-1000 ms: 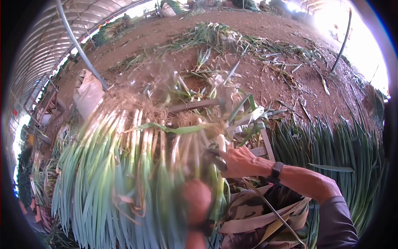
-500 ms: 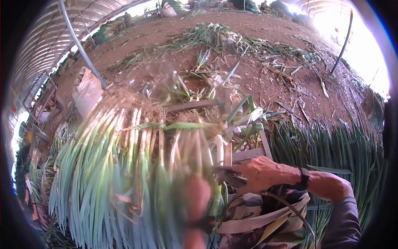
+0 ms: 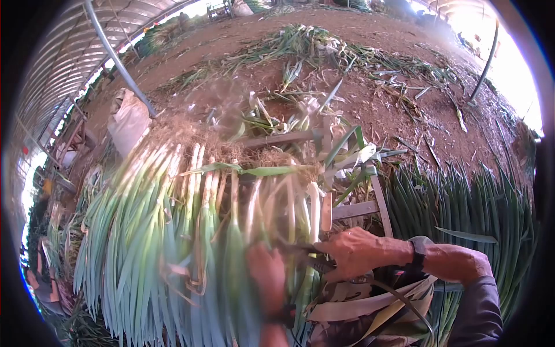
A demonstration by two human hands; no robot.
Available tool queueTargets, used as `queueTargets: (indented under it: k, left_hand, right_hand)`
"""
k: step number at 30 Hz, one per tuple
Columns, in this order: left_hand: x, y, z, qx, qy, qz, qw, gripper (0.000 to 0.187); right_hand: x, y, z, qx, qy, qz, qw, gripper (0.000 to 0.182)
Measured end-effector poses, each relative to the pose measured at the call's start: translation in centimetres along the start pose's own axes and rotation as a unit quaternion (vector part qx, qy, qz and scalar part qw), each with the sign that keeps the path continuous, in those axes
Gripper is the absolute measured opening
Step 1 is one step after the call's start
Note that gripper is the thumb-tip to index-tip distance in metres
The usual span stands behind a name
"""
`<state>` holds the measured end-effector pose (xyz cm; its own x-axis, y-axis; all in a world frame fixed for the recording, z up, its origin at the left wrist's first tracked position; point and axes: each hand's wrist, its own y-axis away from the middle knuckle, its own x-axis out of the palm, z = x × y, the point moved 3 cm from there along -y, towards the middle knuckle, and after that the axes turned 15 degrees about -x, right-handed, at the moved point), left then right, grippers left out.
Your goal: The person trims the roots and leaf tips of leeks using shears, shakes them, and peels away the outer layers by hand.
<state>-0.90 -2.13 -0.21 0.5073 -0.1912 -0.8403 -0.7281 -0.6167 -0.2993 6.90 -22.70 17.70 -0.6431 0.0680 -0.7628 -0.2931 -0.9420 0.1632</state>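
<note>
Long green onions (image 3: 133, 231) lie side by side, roots pointing away and green leaves toward me. My left hand (image 3: 267, 277) is over the stalks at the center, smeared by motion, so its fingers cannot be made out. Just right of it, my right hand (image 3: 352, 251) is closed around a dark tool (image 3: 315, 260) that points left. The tool's exact shape is blurred. Close to the tool stands a thick white stalk (image 3: 314, 214), and a loose green leaf (image 3: 269, 170) lies across the stalks near the roots.
A wooden frame (image 3: 355, 209) stands beyond my right hand, with trimmings around it. More green onions (image 3: 462, 214) lie at the right. A pale sack (image 3: 127, 124) and a metal pole (image 3: 118, 61) are at the upper left. Leaf scraps (image 3: 306, 43) litter the soil.
My left hand has moved slightly up and left over the stalks. My right hand has shifted slightly left, still holding the tool. The whole view has shifted a little to the right.
</note>
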Motion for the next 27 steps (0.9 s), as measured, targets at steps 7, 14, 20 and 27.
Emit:
queueTargets:
  k: [7,14,20,27]
  left_hand:
    - [0.5,-2.6,-0.9,0.018,-0.119,0.063,0.991,0.036]
    - [0.1,-2.9,0.2,-0.061,-0.047,0.159,0.984,0.033]
    - [0.1,-1.0,0.4,-0.148,0.013,0.173,0.974,0.037]
    - [0.0,-0.2,-0.2,-0.127,-0.014,0.161,0.979,0.050]
  right_hand:
    - [1.8,-1.7,-1.6,-0.008,0.026,0.001,1.000,0.057]
    - [1.3,-1.0,-0.3,-0.013,0.004,0.000,1.000,0.057]
    - [0.8,0.7,1.0,-0.003,0.006,0.025,1.000,0.059]
    - [0.8,-0.7,-0.6,-0.007,0.035,-0.048,0.998,0.060]
